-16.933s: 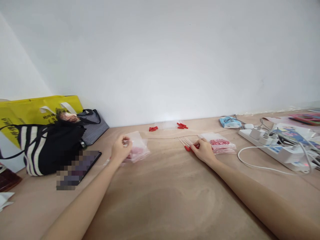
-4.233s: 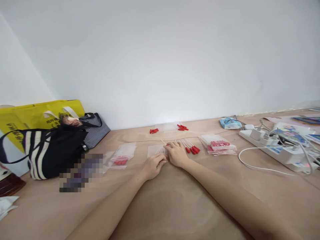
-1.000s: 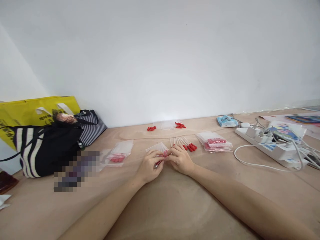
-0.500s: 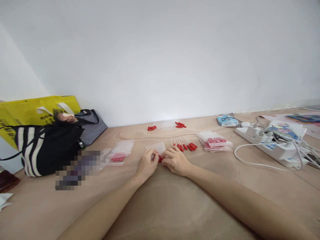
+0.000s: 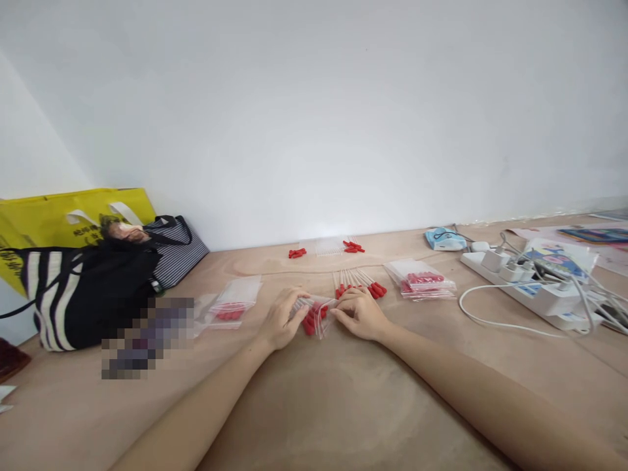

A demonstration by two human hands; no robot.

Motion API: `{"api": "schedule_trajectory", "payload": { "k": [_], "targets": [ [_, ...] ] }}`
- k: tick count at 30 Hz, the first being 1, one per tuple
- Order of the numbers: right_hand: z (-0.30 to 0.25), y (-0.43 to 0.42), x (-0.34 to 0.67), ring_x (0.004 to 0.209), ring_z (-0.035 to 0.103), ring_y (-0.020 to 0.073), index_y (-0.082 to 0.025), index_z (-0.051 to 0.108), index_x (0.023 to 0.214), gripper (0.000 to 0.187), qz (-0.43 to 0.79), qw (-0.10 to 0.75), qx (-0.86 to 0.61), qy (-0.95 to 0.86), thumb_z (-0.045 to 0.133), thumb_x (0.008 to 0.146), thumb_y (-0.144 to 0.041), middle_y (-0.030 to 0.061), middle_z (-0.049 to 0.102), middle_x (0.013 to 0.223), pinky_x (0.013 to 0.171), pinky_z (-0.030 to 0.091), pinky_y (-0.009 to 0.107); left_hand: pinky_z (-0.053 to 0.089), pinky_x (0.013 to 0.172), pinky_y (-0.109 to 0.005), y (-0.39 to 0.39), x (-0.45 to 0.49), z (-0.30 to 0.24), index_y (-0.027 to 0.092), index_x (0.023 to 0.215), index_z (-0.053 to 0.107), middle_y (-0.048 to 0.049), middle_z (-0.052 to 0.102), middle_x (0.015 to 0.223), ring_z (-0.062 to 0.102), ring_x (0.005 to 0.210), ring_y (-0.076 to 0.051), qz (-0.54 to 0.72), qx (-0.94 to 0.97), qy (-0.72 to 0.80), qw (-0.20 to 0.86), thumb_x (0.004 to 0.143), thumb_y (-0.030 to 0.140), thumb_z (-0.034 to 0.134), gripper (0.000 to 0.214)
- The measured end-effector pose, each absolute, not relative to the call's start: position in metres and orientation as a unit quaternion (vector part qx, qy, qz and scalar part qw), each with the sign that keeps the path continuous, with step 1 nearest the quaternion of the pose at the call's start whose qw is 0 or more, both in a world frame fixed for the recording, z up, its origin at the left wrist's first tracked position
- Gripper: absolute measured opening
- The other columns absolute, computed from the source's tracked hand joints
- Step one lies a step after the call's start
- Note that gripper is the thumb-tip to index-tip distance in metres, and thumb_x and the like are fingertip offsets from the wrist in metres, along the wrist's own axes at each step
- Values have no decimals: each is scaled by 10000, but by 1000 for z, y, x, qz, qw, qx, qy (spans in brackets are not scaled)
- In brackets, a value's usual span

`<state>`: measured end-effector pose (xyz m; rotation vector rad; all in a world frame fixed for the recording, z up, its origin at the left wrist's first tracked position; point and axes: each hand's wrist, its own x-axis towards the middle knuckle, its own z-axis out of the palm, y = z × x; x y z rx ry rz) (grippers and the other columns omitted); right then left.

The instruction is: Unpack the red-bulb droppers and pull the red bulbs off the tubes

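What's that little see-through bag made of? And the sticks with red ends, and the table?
Bag: probably thin clear plastic; it looks shiny and crinkly, and red shows through it.
Sticks: pale thin shafts, likely plastic; the red ends look matte, perhaps rubbery, but they are too small to be sure.
Table: wood, likely unpolished plywood; swirly grain shows.

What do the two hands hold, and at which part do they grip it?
One small clear plastic bag of red-tipped sticks: the left hand pinches its left edge, the right hand its right edge.
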<state>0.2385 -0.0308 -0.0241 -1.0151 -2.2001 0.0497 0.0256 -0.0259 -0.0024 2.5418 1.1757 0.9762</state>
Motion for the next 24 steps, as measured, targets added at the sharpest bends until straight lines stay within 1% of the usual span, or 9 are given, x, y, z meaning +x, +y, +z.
{"api": "schedule_trajectory", "payload": {
  "k": [2,5,9,13,15,17,19,22,24],
  "targets": [
    [-25,-30,237,710,487,136,-212,637,642,186,13,347,-419,-839,535,773,-297,-2,605,655,698,271,305,299,969,-402,-16,17,-4,189,1112,486,-81,499,1188,374,1172,-229,272,856,430,94,777,275,458,347],
    [-24,-31,233,721,471,159,-252,670,751,143,-1,336,-455,-825,571,742,-355,14,583,658,677,267,310,302,968,-397,-11,7,-5,205,1203,427,-87,451,1251,388,1163,-232,188,869,438,128,786,310,463,431],
    [-23,-35,227,739,477,167,-267,661,864,231,29,329,-446,-832,601,706,-424,26,573,714,677,296,307,355,912,-368,-23,3,0,233,1189,447,-78,493,1150,454,1061,-221,185,890,399,123,760,336,509,446],
    [-23,-39,222,767,489,154,-280,623,968,311,94,320,-405,-852,630,683,-406,23,588,817,677,350,280,393,853,-339,-35,0,3,227,1149,485,-64,497,1037,484,957,-203,190,890,392,135,730,369,548,447],
    [-22,-41,219,799,490,156,-286,603,1008,372,109,316,-399,-854,658,656,-392,23,584,862,706,370,282,403,832,-327,-37,-2,3,226,1130,499,-54,494,1000,489,922,-191,191,888,392,145,730,370,549,428],
    [-21,-43,217,830,489,163,-271,598,1013,406,121,314,-402,-852,683,629,-373,36,568,896,735,382,292,407,821,-324,-37,-3,3,224,1120,508,-51,490,982,486,909,-188,191,890,387,150,724,374,556,426],
    [-19,-45,215,838,489,171,-239,608,984,389,139,305,-410,-848,691,622,-356,53,552,895,735,393,301,409,817,-325,-36,-4,3,220,1110,520,-54,486,976,482,908,-191,188,893,380,152,717,381,563,427],
    [-18,-45,213,819,493,174,-194,610,899,324,178,295,-433,-833,699,613,-319,55,546,850,702,406,301,406,829,-333,-36,-3,4,213,1085,539,-61,485,988,478,927,-198,188,894,377,153,712,381,566,410],
    [-18,-45,212,776,500,159,-172,590,857,300,216,307,-443,-814,706,600,-274,43,554,819,660,411,281,399,846,-338,-36,-2,5,210,1074,539,-66,489,1016,474,951,-203,194,894,373,154,712,369,566,397]
  ]
}}
